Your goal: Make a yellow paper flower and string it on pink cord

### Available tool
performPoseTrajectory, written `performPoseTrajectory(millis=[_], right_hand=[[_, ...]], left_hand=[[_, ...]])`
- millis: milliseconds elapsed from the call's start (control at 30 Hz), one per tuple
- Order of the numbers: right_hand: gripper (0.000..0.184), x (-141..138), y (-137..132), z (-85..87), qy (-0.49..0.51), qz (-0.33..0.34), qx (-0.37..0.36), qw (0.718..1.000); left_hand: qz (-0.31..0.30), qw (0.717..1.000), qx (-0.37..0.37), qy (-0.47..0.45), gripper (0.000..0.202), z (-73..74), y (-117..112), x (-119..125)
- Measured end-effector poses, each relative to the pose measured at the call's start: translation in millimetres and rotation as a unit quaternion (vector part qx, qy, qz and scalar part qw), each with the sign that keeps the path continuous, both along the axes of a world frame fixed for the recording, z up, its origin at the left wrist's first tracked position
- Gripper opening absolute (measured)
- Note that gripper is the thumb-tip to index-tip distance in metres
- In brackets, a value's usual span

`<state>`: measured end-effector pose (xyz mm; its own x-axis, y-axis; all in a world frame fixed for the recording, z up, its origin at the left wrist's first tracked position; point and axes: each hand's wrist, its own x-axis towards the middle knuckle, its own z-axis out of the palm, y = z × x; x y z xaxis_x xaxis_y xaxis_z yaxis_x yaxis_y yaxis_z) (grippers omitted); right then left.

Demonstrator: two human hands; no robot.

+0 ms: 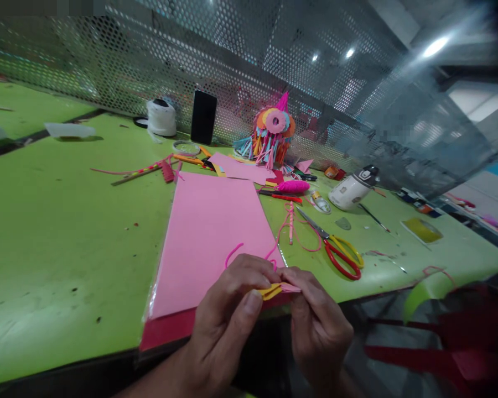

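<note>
My left hand (228, 309) and my right hand (315, 315) meet at the table's near edge, both pinched on a small folded piece of yellow and pink paper (276, 289). A thin pink paper strip (234, 251) curls up from behind my left fingers. Under my hands lies a large pink paper sheet (211, 232) on top of a red sheet (166, 329).
Red-and-yellow scissors (340, 251) lie right of the pink sheet. Farther back are a fringed multicoloured paper ornament (271, 130), a white glue bottle (351, 190), a pink marker (292, 186), a black phone (203, 116), a white tape roll (161, 116) and paper scraps. A perforated metal screen (108, 66) backs the green table (58, 232).
</note>
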<state>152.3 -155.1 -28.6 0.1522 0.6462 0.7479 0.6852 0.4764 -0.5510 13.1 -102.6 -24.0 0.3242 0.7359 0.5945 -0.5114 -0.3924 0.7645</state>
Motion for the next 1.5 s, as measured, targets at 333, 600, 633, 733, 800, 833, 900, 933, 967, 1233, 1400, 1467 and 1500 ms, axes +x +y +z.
performPoseTrajectory(millis=[333, 600, 633, 733, 800, 833, 900, 933, 967, 1233, 1400, 1467, 1500], right_hand=[[0.037, -2.3, -3.9, 1.2, 0.010, -0.017, -0.020, 1.000], [0.037, -2.8, -3.2, 1.6, 0.004, -0.022, -0.022, 1.000], [0.037, -2.5, -3.3, 1.1, -0.002, -0.023, -0.021, 1.000], [0.037, -2.1, -3.4, 0.3, -0.010, -0.033, -0.023, 0.999], [0.037, -2.5, -2.8, 0.7, 0.000, -0.038, -0.029, 0.999], [0.036, -3.0, -2.2, 1.0, 0.008, -0.036, -0.034, 0.999], [0.036, -4.0, -0.6, 1.9, 0.028, -0.030, -0.040, 0.998], [0.035, -4.5, 0.2, 2.2, 0.038, -0.029, -0.044, 0.998], [0.035, -5.0, 0.9, 2.6, 0.046, -0.030, -0.048, 0.997], [0.031, -4.1, 7.0, 0.7, 0.076, -0.076, -0.051, 0.993], [0.033, -11.6, 18.5, -1.5, 0.043, -0.075, -0.020, 0.996], [0.034, -18.0, 22.1, -1.2, 0.044, -0.059, -0.002, 0.997], [0.034, -21.5, 23.4, -0.7, 0.046, -0.055, 0.011, 0.997]], left_hand=[[-0.027, 1.000, 0.000, 0.005, 0.024, 2.3, 0.9, -0.9], [-0.014, 1.000, -0.018, 0.005, 0.023, 2.8, 2.5, 1.3], [-0.012, 1.000, -0.023, 0.008, 0.023, 2.4, 2.7, 1.7], [-0.011, 0.999, -0.040, 0.014, 0.022, 1.5, 2.6, 2.8], [-0.015, 0.998, -0.059, 0.021, 0.021, 2.6, 2.2, 2.9], [-0.015, 0.997, -0.072, 0.029, 0.021, 3.9, 2.2, 2.7], [-0.011, 0.994, -0.095, 0.057, 0.020, 7.5, 3.2, 2.1], [-0.006, 0.992, -0.103, 0.073, 0.020, 9.6, 4.1, 1.7], [-0.001, 0.990, -0.109, 0.089, 0.021, 11.8, 5.3, 1.3], [0.068, 0.970, -0.199, 0.125, 0.036, 12.7, 0.8, 9.3], [0.101, 0.971, -0.163, 0.144, 0.063, 0.5, -6.3, 17.5], [0.115, 0.970, -0.149, 0.153, 0.073, -0.2, -3.3, 17.9], [0.114, 0.971, -0.141, 0.158, 0.080, 1.2, -1.1, 17.5]])
